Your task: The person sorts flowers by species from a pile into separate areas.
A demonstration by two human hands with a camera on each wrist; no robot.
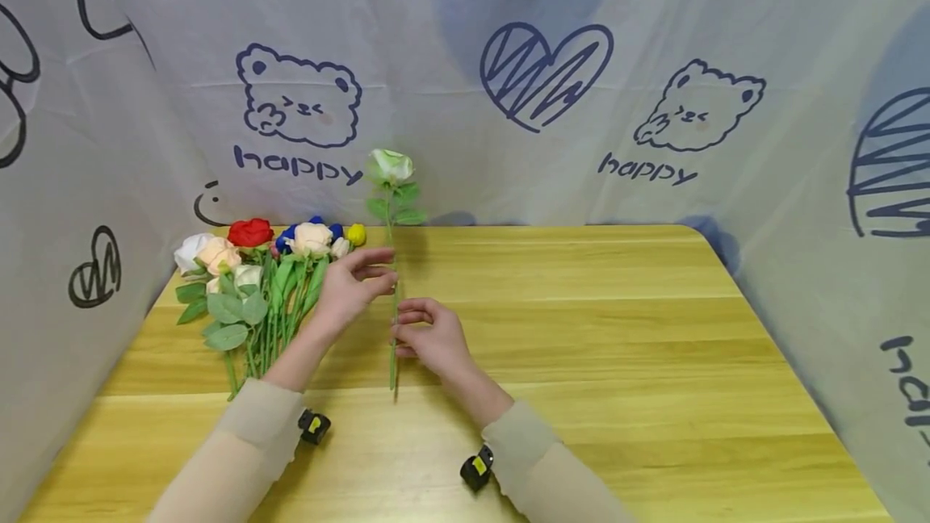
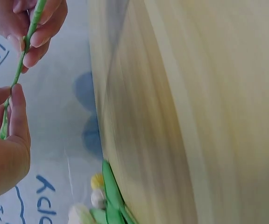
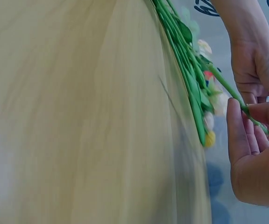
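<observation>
A white rose (image 1: 392, 167) with a long green stem stands upright between both hands, its bloom and leaves at the top. Partway up the stem, my left hand (image 1: 358, 284) pinches it between thumb and fingers. Lower down, my right hand (image 1: 433, 335) grips the same stem, whose bare end sticks out below. Both hands also appear on the stem in the left wrist view, the left hand (image 2: 6, 149) below and the right hand (image 2: 34, 28) above. In the right wrist view the stem (image 3: 228, 86) runs across the fingers of the right hand (image 3: 260, 163).
Left of the hands, a bunch of artificial flowers lies on the wooden table (image 1: 617, 361), among them a red rose (image 1: 250, 232), a peach rose (image 1: 312, 238) and a yellow bud (image 1: 356, 234). A printed cloth (image 1: 450, 119) hangs along the table's back and sides.
</observation>
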